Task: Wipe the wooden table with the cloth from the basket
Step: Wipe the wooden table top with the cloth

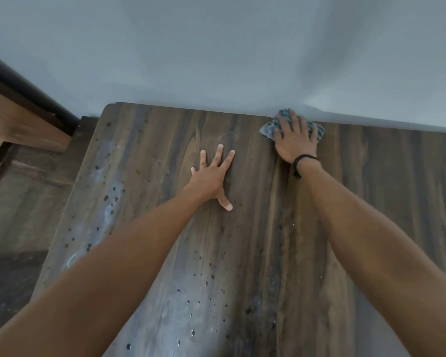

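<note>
The dark wooden table (165,140) fills most of the view and is speckled with water drops and pale smears on its left and front parts. A blue-grey patterned cloth (267,128) lies at the table's far edge against the wall. My right hand (294,140) presses flat on top of the cloth, fingers spread, a black band on the wrist. Resting flat on the bare wood near the middle, left of the cloth, my left hand (213,176) holds nothing, its fingers apart. No basket is in view.
A pale grey wall (216,52) runs along the table's far edge. Beyond the table's left edge sits a wooden frame or rail (18,119), with dark floor (13,279) below.
</note>
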### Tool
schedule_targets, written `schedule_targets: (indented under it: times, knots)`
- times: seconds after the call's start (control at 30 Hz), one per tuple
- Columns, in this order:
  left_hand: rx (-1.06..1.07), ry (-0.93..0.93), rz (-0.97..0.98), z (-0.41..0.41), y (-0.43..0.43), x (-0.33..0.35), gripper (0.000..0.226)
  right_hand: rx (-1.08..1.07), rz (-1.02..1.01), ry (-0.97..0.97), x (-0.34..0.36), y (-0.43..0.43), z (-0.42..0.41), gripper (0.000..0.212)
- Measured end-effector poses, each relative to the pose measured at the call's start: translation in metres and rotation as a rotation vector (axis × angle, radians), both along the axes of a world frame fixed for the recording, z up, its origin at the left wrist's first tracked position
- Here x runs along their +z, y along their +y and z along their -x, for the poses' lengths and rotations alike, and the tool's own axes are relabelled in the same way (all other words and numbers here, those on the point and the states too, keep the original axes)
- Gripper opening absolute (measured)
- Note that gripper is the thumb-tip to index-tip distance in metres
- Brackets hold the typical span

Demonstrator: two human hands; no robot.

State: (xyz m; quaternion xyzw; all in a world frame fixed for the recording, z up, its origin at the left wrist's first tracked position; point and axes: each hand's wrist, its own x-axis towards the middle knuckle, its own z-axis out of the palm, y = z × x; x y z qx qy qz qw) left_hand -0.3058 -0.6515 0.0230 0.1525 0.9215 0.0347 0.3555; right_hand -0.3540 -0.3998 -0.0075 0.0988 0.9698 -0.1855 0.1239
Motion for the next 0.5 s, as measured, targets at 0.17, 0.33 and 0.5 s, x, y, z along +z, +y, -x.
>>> schedule_targets:
  times: [0.17, 0.33, 0.5]
  knots:
    - [-0.010, -0.005, 0.003, 0.001, 0.001, 0.002, 0.160, 0.102, -0.002, 0.073, -0.004, -0.019, -0.041, 0.052]
    - [-0.012, 0.010, -0.002, -0.002, -0.001, 0.001, 0.160, 0.048, -0.047, 0.099, -0.007, -0.034, -0.103, 0.052]
    - [-0.005, 0.003, -0.007, -0.001, 0.000, 0.003, 0.160, -0.214, -0.032, 0.090, -0.005, -0.029, -0.147, 0.051]
